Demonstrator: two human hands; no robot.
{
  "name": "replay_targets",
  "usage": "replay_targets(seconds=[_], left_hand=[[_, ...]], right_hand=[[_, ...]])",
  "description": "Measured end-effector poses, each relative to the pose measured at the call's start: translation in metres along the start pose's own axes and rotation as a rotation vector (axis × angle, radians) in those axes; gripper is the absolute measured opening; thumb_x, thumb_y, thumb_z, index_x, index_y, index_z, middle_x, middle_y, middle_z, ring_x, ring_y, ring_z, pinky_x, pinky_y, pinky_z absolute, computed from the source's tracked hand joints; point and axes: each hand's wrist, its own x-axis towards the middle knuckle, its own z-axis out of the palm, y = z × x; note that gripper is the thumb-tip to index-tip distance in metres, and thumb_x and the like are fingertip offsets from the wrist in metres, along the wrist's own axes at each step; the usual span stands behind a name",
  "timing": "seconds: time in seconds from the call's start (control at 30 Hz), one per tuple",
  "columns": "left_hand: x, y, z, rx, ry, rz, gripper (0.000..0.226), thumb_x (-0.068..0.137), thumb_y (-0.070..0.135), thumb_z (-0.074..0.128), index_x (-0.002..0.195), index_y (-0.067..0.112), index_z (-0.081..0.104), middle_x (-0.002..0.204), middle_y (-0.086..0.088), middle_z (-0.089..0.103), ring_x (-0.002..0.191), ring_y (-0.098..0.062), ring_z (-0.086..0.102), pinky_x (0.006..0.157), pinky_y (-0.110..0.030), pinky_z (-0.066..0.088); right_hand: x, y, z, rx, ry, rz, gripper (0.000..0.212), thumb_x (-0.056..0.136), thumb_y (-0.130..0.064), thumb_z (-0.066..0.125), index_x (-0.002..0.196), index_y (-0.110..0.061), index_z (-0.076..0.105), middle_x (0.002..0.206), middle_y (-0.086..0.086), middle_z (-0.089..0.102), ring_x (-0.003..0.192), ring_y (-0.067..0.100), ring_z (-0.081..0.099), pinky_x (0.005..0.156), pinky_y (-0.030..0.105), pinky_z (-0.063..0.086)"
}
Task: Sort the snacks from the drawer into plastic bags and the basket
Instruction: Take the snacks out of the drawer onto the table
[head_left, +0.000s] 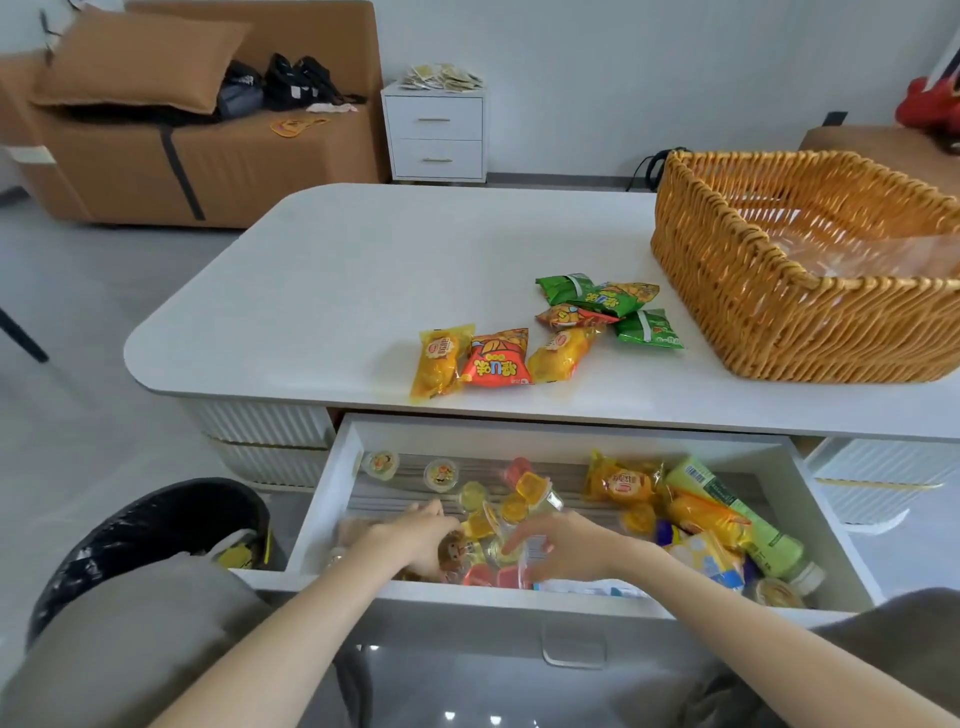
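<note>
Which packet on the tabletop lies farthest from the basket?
The yellow packet at the left end, beside the red packet; all others lie closer to the basket.

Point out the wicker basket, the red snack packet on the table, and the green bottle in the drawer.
wicker basket (753, 322): head view, on its front woven wall.
red snack packet (497, 361): head view, middle of its printed face.
green bottle (721, 492): head view, on its label.

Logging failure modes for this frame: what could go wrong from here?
The left hand and right hand crowd one pile of jelly cups in the drawer; a cup could slip or get knocked aside. The yellow packet lies near the table edge above the open drawer; a rising arm might sweep it off.
</note>
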Motion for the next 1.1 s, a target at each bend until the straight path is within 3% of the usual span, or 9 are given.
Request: replay_targets(seconds=[0.17,0.3,0.4,0.47,0.53,0.63,0.73,0.83,1.1], left_hand=[[0.011,-0.004,0.007,-0.034,0.025,-0.037,0.099,0.076,0.023,0.078,0.151,0.024,0.015,0.157,-0.005,0.015,0.146,-0.03,0.008,0.113,-0.052,0.029],[0.01,0.001,0.002,0.002,-0.039,-0.076,0.101,0.076,0.027,0.078,0.151,0.015,0.011,0.16,-0.01,0.003,0.138,-0.032,0.032,0.104,-0.041,0.043],[0.008,0.0,0.0,-0.015,-0.023,-0.088,0.1,0.074,0.033,0.079,0.149,0.009,0.017,0.156,-0.012,0.017,0.136,-0.032,0.036,0.105,-0.041,0.042],[0.007,-0.001,-0.002,-0.048,0.013,-0.076,0.087,0.074,0.031,0.079,0.142,0.007,0.029,0.135,-0.008,0.043,0.116,-0.024,0.05,0.088,-0.033,0.049],[0.005,0.0,-0.007,-0.085,0.047,-0.043,0.07,0.074,0.028,0.079,0.128,0.007,0.039,0.113,-0.003,0.05,0.096,-0.018,0.052,0.069,-0.025,0.045],[0.003,-0.001,-0.018,-0.212,0.06,0.033,0.056,0.073,0.026,0.079,0.118,0.015,0.048,0.116,0.0,0.054,0.1,-0.018,0.056,0.071,-0.023,0.045],[0.0,0.001,-0.025,-0.394,0.02,0.131,0.038,0.07,0.026,0.082,0.099,0.021,0.057,0.098,0.006,0.062,0.087,-0.012,0.059,0.067,-0.019,0.045],[0.003,0.011,-0.015,-0.316,-0.026,0.18,0.037,0.07,0.033,0.082,0.091,0.01,0.062,0.081,0.002,0.056,0.072,-0.014,0.051,0.059,-0.024,0.04],[0.012,0.023,0.002,-0.074,0.044,0.129,0.043,0.072,0.043,0.079,0.068,0.017,0.044,0.068,0.005,0.045,0.058,-0.012,0.041,0.05,-0.025,0.03]], right_hand=[[0.022,-0.001,0.014,-0.185,-0.063,-0.104,0.05,0.084,-0.004,0.06,0.131,-0.021,0.056,0.14,0.001,0.048,0.129,0.019,0.039,0.106,0.035,0.035],[0.027,0.003,0.016,-0.332,-0.074,-0.08,0.049,0.085,-0.003,0.06,0.131,-0.022,0.057,0.135,0.008,0.04,0.12,0.028,0.049,0.093,0.031,0.044],[0.023,0.007,0.015,-0.417,-0.061,-0.006,0.048,0.086,-0.004,0.058,0.132,-0.014,0.05,0.133,0.014,0.036,0.106,0.035,0.058,0.072,0.03,0.042],[0.021,0.013,0.013,-0.468,-0.023,0.043,0.049,0.086,-0.006,0.058,0.132,-0.012,0.045,0.138,0.015,0.032,0.103,0.036,0.06,0.072,0.034,0.046],[0.019,0.021,0.009,-0.47,0.014,0.068,0.046,0.087,-0.007,0.057,0.131,-0.013,0.047,0.14,0.014,0.033,0.106,0.035,0.06,0.079,0.035,0.049],[0.013,0.028,0.002,-0.391,0.059,0.096,0.042,0.086,-0.006,0.059,0.127,-0.014,0.052,0.133,0.008,0.045,0.107,0.029,0.06,0.083,0.032,0.051],[0.005,0.035,-0.009,-0.154,0.122,0.157,0.033,0.081,-0.011,0.066,0.112,-0.017,0.059,0.12,0.003,0.055,0.098,0.019,0.058,0.079,0.024,0.051],[-0.005,0.041,-0.025,0.036,0.179,0.211,0.03,0.075,-0.015,0.074,0.098,-0.021,0.056,0.103,-0.002,0.062,0.091,0.015,0.059,0.073,0.02,0.047],[-0.035,0.04,-0.048,0.336,0.38,0.253,0.032,0.072,-0.013,0.076,0.1,-0.017,0.06,0.079,-0.012,0.058,0.071,0.002,0.051,0.063,0.016,0.043]])
